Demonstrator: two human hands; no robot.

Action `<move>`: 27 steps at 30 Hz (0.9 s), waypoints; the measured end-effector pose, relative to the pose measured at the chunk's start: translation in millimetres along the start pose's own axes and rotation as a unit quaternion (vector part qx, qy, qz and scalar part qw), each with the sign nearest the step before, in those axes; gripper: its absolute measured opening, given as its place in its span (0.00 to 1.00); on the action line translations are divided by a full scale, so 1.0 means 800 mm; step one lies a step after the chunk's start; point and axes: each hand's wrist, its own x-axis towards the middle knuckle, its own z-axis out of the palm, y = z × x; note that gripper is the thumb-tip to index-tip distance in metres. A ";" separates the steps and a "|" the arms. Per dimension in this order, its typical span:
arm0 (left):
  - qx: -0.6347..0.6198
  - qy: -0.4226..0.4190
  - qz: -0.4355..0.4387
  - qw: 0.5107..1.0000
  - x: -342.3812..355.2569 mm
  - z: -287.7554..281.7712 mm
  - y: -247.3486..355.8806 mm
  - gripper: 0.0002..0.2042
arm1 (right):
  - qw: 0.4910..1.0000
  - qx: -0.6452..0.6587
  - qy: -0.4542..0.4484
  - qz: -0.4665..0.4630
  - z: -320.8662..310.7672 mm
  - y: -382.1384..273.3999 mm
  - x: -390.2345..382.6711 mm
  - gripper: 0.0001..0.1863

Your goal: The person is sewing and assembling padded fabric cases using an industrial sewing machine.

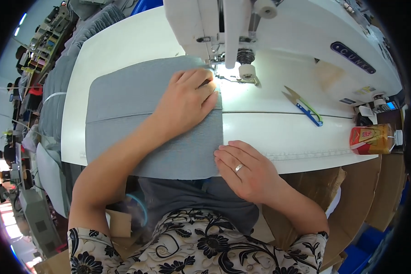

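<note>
A grey fabric piece (123,134) with a crosswise seam lies on the white table of a sewing machine (194,23). Its upper right corner reaches the lit needle area. My left hand (185,98) rests on the fabric just beside the presser foot, fingers bent and closed against the cloth; the fingertips are partly hidden. Lower down, my right hand (246,171), with a ring on one finger, lies flat with its fingers stretched out. Its fingertips touch the fabric's right edge near the table's front.
Thread snips (308,109) with a blue and green handle lie right of the needle. A bottle of amber liquid (372,139) lies at the right table edge. Stacked grey pieces (59,96) stand at the left. A cardboard box (356,196) is below right.
</note>
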 end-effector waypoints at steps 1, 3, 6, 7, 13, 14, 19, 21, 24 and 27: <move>0.003 0.002 0.010 1.000 -0.001 0.001 -0.004 0.09 | 1.000 0.005 -0.003 0.004 0.002 0.000 0.003 0.12; 0.009 0.004 0.022 1.000 -0.001 0.004 -0.014 0.09 | 1.000 0.008 -0.004 0.006 0.006 0.002 0.006 0.13; -0.010 0.019 0.037 0.999 0.001 0.004 -0.019 0.09 | 1.000 0.002 0.010 0.005 0.008 0.006 0.006 0.15; -0.030 0.020 0.030 0.999 0.001 0.003 -0.019 0.10 | 1.000 0.005 0.006 0.008 0.008 0.006 0.006 0.15; -0.024 0.022 0.022 0.999 -0.016 -0.005 0.004 0.11 | 1.000 -0.003 0.009 0.003 0.011 0.006 0.005 0.14; -0.019 0.016 0.016 1.000 -0.015 -0.007 0.005 0.12 | 1.000 -0.006 0.014 0.002 0.012 0.008 0.005 0.14; -0.011 -0.021 -0.001 1.000 -0.014 -0.016 0.008 0.13 | 1.000 -0.010 -0.004 -0.016 0.008 0.010 0.009 0.13; -0.009 -0.026 0.002 1.000 -0.013 -0.016 0.010 0.13 | 1.000 -0.010 -0.012 -0.015 0.005 0.009 0.010 0.12; 0.002 -0.006 0.014 1.000 -0.011 -0.015 0.008 0.10 | 1.000 -0.012 -0.018 -0.018 0.005 0.011 0.012 0.11; -0.019 -0.007 0.006 1.000 -0.012 -0.013 0.003 0.10 | 0.999 0.001 -0.027 -0.019 0.005 0.016 0.014 0.10</move>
